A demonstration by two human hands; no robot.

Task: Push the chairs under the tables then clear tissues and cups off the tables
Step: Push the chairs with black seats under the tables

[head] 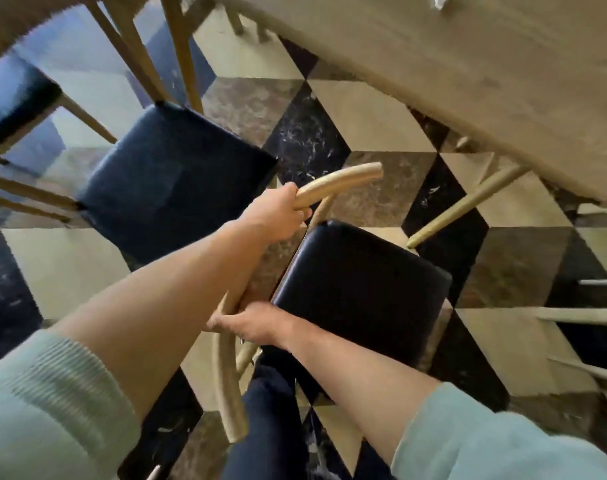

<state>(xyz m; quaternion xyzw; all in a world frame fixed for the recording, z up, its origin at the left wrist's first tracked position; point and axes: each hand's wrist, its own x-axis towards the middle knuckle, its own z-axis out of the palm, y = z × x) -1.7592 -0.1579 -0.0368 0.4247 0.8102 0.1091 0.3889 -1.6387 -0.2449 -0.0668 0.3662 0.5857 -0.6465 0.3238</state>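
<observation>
Wooden backrest: I am holding the curved pale-wood backrest rail [226, 368] of the black-cushioned wooden chair [361, 289] with both hands; it is arcing from beside my dark trouser leg [271, 420] up to its free end near the table.
Right hand: my right hand [250, 327] is gripping the rail low down, at the near corner of the seat, fingers curled round the wood and pressed together.
Left hand: my left hand [281, 213] is gripping the rail further along, close to its far end, fingers wrapped under it; I cannot tell where the thumb lies.
Chair position: the seat is standing out on the black, brown and cream diamond-tiled floor [381, 123], just short of the light wooden table [468, 81], whose slanted leg [468, 206] is angling down beside the seat's far corner.
Doing it well, I judge: I am aiming to turn the seat square to the table edge first, then push evenly through both hands so it is sliding past that leg rather than snagging on it.
Risk: one-sided pushing is likely to swing the chair.
Neighbour: a second black-seated chair [177, 181] is standing to the left, apart from mine.
Far edge: a scrap of white tissue [440, 1] is showing on the tabletop's far edge, waiting for the clearing stage.
</observation>
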